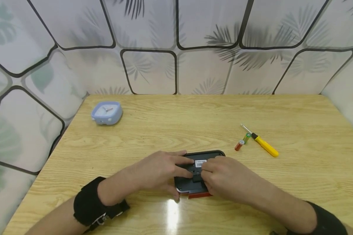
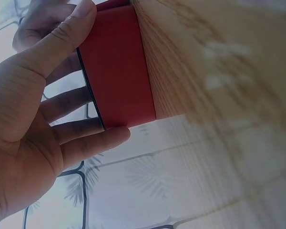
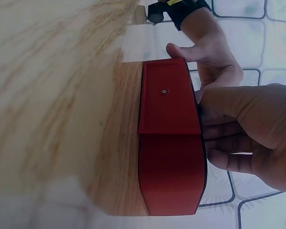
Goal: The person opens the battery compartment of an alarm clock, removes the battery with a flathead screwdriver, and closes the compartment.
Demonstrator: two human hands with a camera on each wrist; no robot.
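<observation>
A box-shaped device (image 1: 183,183) with red sides and a black back lies face down on the wooden table, a barcode label and a dark recess on its back. My left hand (image 1: 163,168) grips its left end, thumb on the red side (image 2: 117,67) and fingers spread over the back. From the right, my right hand (image 1: 223,176) bends its fingers down onto the back beside the recess. Its fingertips are hidden in the head view, so I cannot tell what they pinch. The right wrist view shows a small screw (image 3: 164,91) in the red side.
Beyond the right hand stand a red battery (image 1: 239,145) and a green battery (image 1: 246,138). Close to them lies a yellow-handled screwdriver (image 1: 264,145). A light blue clock (image 1: 107,113) sits at the table's back left, near the patterned curtain (image 1: 153,71).
</observation>
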